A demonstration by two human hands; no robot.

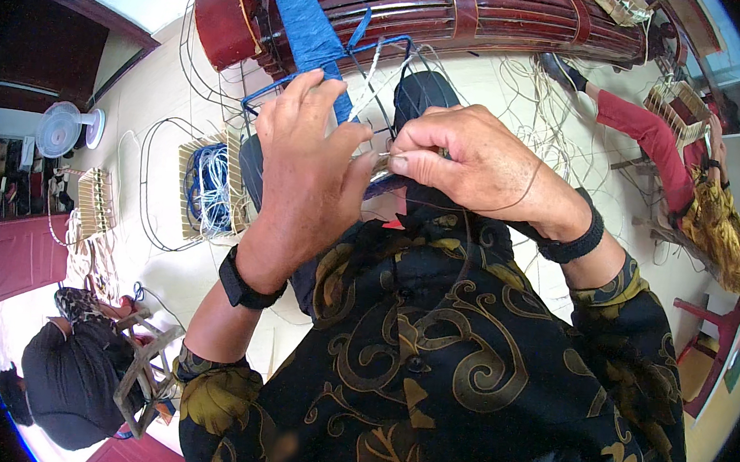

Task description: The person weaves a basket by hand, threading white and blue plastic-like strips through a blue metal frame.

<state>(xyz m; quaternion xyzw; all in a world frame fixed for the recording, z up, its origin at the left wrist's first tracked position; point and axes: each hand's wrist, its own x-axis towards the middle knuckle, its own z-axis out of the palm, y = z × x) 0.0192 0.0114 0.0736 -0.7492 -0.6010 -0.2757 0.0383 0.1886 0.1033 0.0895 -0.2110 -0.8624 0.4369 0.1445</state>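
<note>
Both my hands are at a wire frame with blue-wrapped edges (263, 98), held close to my lap. My left hand (307, 152) is raised beside the frame with its fingers apart, the thumb and index finger near my right fingertips. My right hand (484, 163) is closed, thumb against index finger, pinching a thin strand; a brownish length of it (532, 181) loops over the back of that hand. A pale woven strip (366, 87) crosses the frame. Wide blue material (304, 22) lies behind it. My hands hide the middle of the work.
Ahead stands a dark red slatted bench (388, 2). On the left floor are a basket of blue and white strands (208, 185), wire frames (150, 181) and a fan (61, 128). Loose strands (540, 114) tangle at right. Co-workers sit at right (654, 149) and lower left (71, 381).
</note>
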